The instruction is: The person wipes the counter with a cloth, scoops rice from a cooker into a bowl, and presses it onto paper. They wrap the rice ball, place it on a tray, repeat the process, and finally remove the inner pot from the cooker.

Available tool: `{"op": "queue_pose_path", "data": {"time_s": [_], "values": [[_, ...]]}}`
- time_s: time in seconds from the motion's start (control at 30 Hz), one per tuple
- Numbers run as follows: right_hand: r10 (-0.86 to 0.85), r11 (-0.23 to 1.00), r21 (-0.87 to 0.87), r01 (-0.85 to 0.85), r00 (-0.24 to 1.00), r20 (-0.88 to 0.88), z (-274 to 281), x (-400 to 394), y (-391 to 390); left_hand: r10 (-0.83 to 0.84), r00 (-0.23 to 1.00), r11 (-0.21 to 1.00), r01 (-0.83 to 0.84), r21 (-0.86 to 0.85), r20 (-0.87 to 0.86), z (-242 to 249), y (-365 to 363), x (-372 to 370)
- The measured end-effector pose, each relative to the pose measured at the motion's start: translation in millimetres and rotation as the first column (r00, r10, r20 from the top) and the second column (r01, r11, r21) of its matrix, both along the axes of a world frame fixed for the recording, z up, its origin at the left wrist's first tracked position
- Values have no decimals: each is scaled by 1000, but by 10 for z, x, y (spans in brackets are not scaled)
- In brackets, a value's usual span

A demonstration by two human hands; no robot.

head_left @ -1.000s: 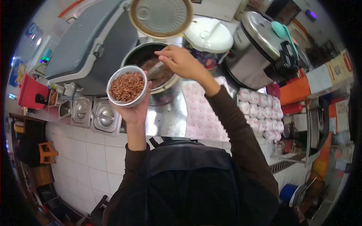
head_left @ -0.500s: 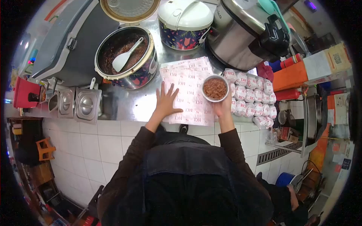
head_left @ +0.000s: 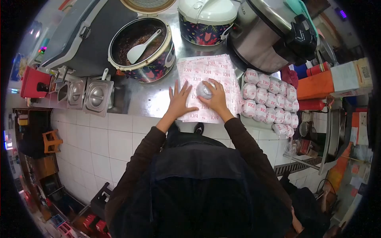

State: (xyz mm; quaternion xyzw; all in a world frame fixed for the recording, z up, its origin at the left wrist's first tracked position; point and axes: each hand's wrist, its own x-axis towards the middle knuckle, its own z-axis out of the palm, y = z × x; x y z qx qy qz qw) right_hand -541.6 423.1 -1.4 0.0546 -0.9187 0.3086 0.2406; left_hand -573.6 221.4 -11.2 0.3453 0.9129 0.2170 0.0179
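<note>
Bowl (head_left: 204, 89) sits upside down on the stack of pink printed paper (head_left: 208, 73), clasped by the right hand (head_left: 216, 99). Left hand (head_left: 180, 101) lies flat, fingers spread, holding nothing. Behind, the open pot (head_left: 143, 47) holds brown rice and a white spoon (head_left: 139, 48).

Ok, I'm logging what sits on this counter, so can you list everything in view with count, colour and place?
small bowl: one, metal, upside down on the paper stack, under the right hand.
paper stack: one pile, white with pink print, counter centre.
open rice cooker: one, dark floral, brownish rice inside, left of the paper.
rice paddle: one, white, in the open cooker.
closed rice cooker: one, white lid, floral body, behind the paper.
large cooker: one, silver, back right.
wrapped packets: many, white and pink, in rows right of the paper.
lidded containers: several, steel, left.
left hand: flat on the paper.
right hand: on the bowl.
</note>
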Motion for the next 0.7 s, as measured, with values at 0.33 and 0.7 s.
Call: {"op": "queue_pose_path", "data": {"time_s": [0.33, 0.7], "values": [[246, 179, -980, 85, 961, 129, 61, -140, 725, -516, 856, 830, 507, 232, -25, 17, -232, 143], [708, 597, -773, 213, 313, 633, 426, -888, -1066, -582, 800, 784, 600, 160, -146, 137, -253, 215]]}}
